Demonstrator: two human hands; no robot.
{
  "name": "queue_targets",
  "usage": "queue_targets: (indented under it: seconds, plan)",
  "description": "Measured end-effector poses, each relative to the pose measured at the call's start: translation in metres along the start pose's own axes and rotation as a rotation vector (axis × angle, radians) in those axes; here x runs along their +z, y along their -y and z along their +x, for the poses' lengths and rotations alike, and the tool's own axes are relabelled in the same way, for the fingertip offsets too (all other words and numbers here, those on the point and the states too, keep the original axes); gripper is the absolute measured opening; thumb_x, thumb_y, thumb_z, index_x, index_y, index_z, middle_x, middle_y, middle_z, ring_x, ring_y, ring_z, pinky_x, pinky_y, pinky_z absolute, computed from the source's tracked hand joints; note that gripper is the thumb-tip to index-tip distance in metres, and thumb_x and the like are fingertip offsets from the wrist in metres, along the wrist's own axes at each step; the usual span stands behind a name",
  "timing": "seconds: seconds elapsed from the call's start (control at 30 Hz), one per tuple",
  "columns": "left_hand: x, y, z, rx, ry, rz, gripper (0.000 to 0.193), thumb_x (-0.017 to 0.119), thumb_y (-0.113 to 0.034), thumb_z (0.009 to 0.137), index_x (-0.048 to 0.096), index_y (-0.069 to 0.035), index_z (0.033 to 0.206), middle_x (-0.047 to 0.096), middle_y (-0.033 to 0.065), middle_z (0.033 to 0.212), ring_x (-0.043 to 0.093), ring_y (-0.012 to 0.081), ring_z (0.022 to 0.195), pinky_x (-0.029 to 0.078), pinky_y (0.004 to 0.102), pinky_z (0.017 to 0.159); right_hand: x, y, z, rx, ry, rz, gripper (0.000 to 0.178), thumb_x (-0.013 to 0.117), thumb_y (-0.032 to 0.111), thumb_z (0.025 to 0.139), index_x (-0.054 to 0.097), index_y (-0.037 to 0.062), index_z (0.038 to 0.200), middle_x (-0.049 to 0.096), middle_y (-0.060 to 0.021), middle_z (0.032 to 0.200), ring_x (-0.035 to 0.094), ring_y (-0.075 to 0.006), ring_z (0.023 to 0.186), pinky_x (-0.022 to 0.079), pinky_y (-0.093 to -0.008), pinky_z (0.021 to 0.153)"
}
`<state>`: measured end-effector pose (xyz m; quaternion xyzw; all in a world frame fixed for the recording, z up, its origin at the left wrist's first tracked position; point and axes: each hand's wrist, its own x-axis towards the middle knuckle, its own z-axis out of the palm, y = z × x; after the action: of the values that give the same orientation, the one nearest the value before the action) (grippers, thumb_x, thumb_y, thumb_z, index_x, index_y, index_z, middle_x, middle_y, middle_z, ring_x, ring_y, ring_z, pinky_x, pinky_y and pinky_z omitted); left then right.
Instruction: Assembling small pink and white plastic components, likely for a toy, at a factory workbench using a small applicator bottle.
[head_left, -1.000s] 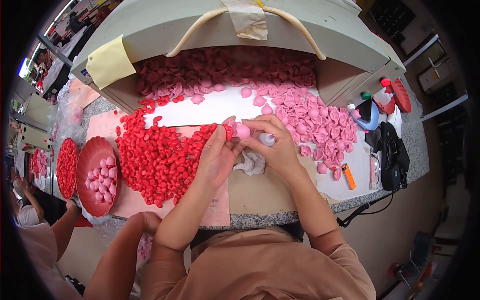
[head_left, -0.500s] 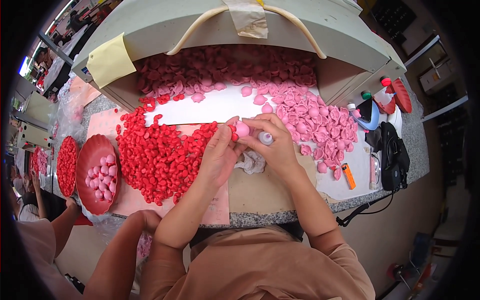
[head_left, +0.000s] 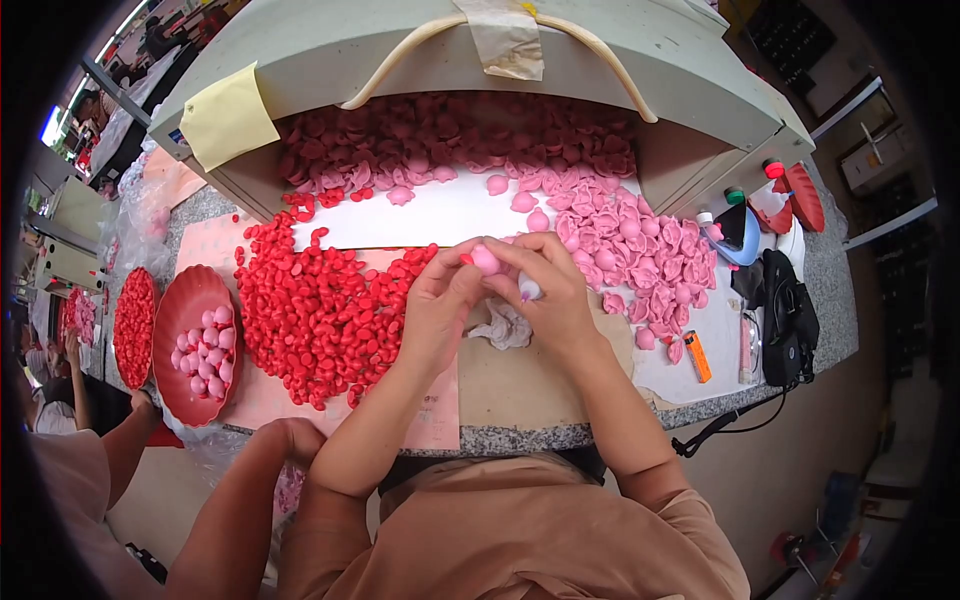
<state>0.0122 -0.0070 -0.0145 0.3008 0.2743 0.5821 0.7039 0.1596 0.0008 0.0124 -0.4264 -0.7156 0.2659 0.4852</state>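
Between my two hands is a round pink rubbery piece [head_left: 485, 261], with a small red piece [head_left: 466, 259] against its left side. My left hand [head_left: 438, 300] is closed, thumb and fingers pinching these pieces. My right hand [head_left: 553, 300] has its fingertips on the pink piece's right side. Tucked in that same hand is a small white squeeze bottle [head_left: 529, 288] with a narrow tip, partly hidden by the fingers. Left of my hands spreads a heap of small glossy red pieces [head_left: 320, 320]. A pile of pink cup-like and round pieces [head_left: 630, 240] lies to the right.
A grey hooded cabinet [head_left: 600, 60] arches over the back. To the left are a red scalloped tray [head_left: 175, 390] of pink pieces and another red tray [head_left: 134, 325]. Crumpled tissue [head_left: 503, 327], an orange lighter [head_left: 697, 357] and a black bag [head_left: 790, 320] lie about. A neighbour's arm [head_left: 240, 500] is close.
My left thumb and fingers have shifted on the pieces, and less of the red piece shows. The squeeze bottle's tip has tilted toward me. The view has moved slightly.
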Motion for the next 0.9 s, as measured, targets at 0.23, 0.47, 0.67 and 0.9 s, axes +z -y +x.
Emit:
queue_targets:
  seconds: [0.23, 0.47, 0.67, 0.9]
  plan:
    - [0.006, -0.01, 0.001, 0.074, -0.048, 0.125, 0.034, 0.06, 0.0, 0.086, 0.052, 0.0, 0.119, 0.058, 0.01, 0.111, 0.057, 0.015, 0.102, 0.046, 0.0265, 0.087, -0.002, -0.004, 0.002, 0.246, 0.069, 0.308, 0.04, 0.073, 0.006, 0.073, 0.061, 0.0027, 0.111, 0.054, -0.0051, 0.102, 0.057, -0.0136, 0.089, 0.047, -0.0247, 0.078]
    - [-0.005, -0.012, 0.0, 0.195, 0.102, 0.22, 0.028, 0.062, 0.001, 0.083, 0.056, -0.001, 0.111, 0.054, 0.0066, 0.111, 0.052, 0.0149, 0.106, 0.041, 0.0276, 0.093, -0.006, -0.005, 0.003, 0.123, 0.086, 0.366, 0.035, 0.074, 0.009, 0.073, 0.063, 0.0037, 0.106, 0.056, -0.003, 0.099, 0.055, -0.0096, 0.08, 0.046, -0.0248, 0.072]
    - [-0.008, -0.009, -0.002, 0.217, 0.161, 0.274, 0.027, 0.063, 0.001, 0.083, 0.056, -0.001, 0.109, 0.053, 0.0063, 0.111, 0.051, 0.0148, 0.107, 0.04, 0.0286, 0.094, -0.009, 0.004, 0.002, -0.01, 0.066, 0.239, 0.035, 0.074, 0.011, 0.073, 0.061, 0.0032, 0.105, 0.057, -0.0057, 0.098, 0.056, -0.0131, 0.081, 0.047, -0.0263, 0.072]
    - [-0.007, -0.016, 0.003, 0.219, 0.206, 0.316, 0.023, 0.06, 0.003, 0.084, 0.056, -0.001, 0.106, 0.053, 0.0088, 0.114, 0.052, 0.0159, 0.109, 0.044, 0.0296, 0.091, -0.015, -0.002, 0.004, 0.055, 0.137, 0.181, 0.033, 0.073, 0.012, 0.074, 0.061, 0.0022, 0.103, 0.056, -0.0069, 0.1, 0.056, -0.018, 0.092, 0.047, -0.0285, 0.078]
